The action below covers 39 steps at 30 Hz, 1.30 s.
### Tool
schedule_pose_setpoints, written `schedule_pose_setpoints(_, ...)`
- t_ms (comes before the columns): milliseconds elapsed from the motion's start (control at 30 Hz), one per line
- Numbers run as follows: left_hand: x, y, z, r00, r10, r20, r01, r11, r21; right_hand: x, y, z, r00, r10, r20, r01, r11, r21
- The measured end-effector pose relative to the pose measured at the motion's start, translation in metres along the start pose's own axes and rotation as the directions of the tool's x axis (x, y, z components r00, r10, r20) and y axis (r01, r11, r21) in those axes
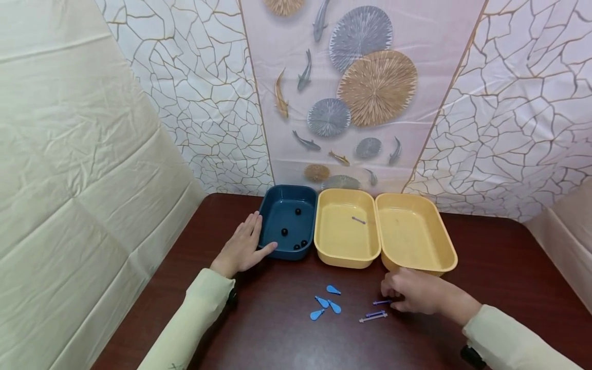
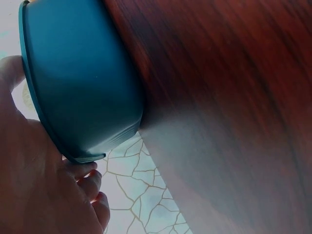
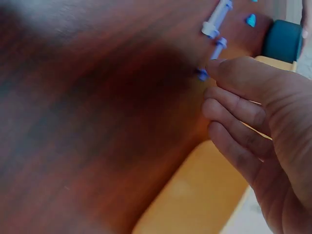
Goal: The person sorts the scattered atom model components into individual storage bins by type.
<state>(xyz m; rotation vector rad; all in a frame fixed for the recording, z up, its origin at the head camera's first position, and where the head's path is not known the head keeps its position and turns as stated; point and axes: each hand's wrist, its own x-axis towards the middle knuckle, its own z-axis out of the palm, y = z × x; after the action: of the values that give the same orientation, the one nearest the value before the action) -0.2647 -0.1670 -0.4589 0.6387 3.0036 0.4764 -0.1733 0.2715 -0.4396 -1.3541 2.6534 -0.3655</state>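
In the head view, my left hand lies on the left side of a dark blue bin, fingers straight along its rim and thumb over the near corner. Several black balls sit in that bin. At the front of the right yellow bin my right hand is low over the table with bent fingers. Its thumb tip overlaps a short purple stick with knobbed ends in the right wrist view; I cannot tell whether it pinches it. Beside it lie another purple stick and a paler one.
Several light blue teardrop-shaped pieces lie on the dark wood table left of the sticks. A middle yellow bin holds one small purple stick. The right yellow bin stands against it. Patterned cloth hangs behind.
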Motion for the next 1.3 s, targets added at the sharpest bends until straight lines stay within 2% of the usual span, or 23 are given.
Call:
schedule_pose_setpoints(233, 0.001, 0.0, 0.0, 1.0, -0.001, 0.001, 0.001, 1.0, 0.008, -0.002, 0.002, 0.015, 0.999, -0.001, -0.05, 0.0, 1.0, -0.004)
schedule_pose_setpoints(467, 0.0, 0.001, -0.001, 1.0, -0.004, 0.001, 0.004, 1.0, 0.007, 0.0, 0.001, 0.014, 0.998, -0.008, -0.066, 0.007, 1.0, -0.018)
schedule_pose_setpoints(700, 0.0, 0.001, 0.0, 1.0, 0.001, 0.001, -0.001, 1.0, 0.005, 0.003, -0.003, -0.002, 0.995, -0.023, -0.101, 0.021, 1.0, -0.022)
schedule_pose_setpoints(1000, 0.0, -0.001, 0.002, 1.0, -0.006, -0.001, 0.006, 1.0, 0.011, 0.01, -0.006, -0.027, 0.996, 0.045, -0.08, -0.042, 0.999, 0.031)
schedule_pose_setpoints(1300, 0.001, 0.0, 0.001, 1.0, -0.003, -0.003, 0.003, 1.0, 0.004, 0.02, -0.006, -0.05, 0.993, 0.044, -0.114, -0.046, 0.999, -0.016)
